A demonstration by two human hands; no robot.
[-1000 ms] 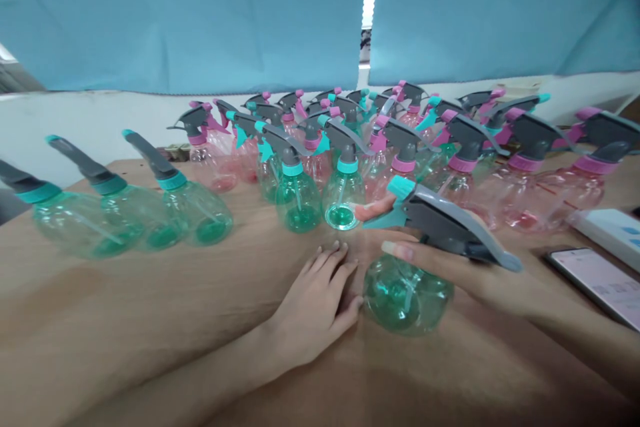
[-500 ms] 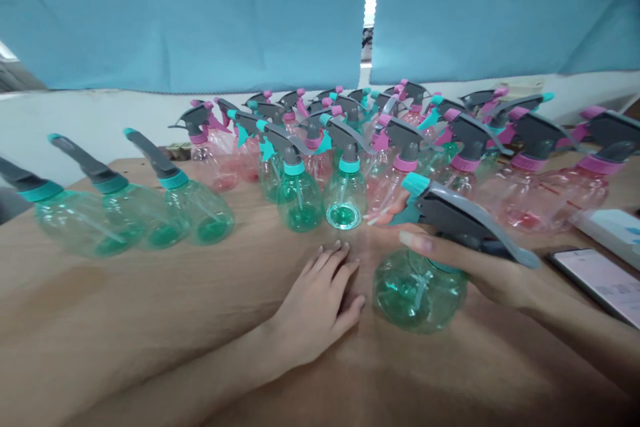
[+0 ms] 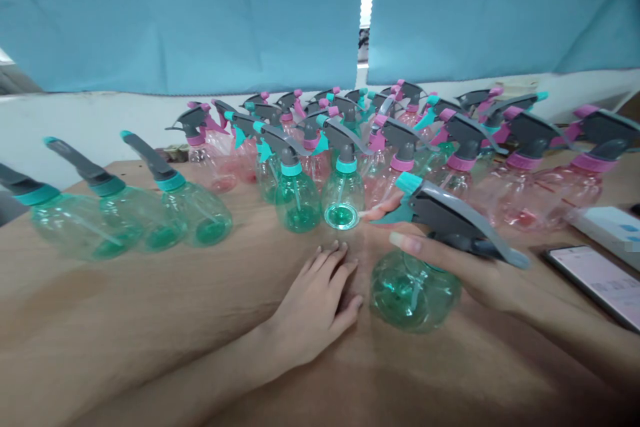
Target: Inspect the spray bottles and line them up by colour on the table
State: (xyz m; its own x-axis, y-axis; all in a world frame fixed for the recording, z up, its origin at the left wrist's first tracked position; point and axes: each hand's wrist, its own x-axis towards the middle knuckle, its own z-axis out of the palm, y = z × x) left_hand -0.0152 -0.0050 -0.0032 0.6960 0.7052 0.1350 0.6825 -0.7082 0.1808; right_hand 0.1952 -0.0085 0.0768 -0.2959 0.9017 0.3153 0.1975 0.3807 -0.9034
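My right hand [image 3: 450,263] grips a green spray bottle [image 3: 415,293] around its neck, thumb on the near side and fingers partly hidden behind it. This bottle has a grey trigger head with a turquoise nozzle and trigger, and its clear body is tilted. Flat on the wooden table [image 3: 165,327] rests my left hand [image 3: 317,303], fingers stretched out and holding nothing. Just beyond its fingertips stand two green spray bottles [image 3: 299,203] with turquoise collars.
Three green spray bottles [image 3: 197,213] stand in a row at left. Many pink and green spray bottles [image 3: 520,193] crowd the back and right. A phone [image 3: 595,280] and a white box [image 3: 605,230] lie at right. Blue cloth [image 3: 200,20] hangs behind.
The whole view has shifted slightly. My right hand still grips the green spray bottle, and my left hand stays flat on the table.
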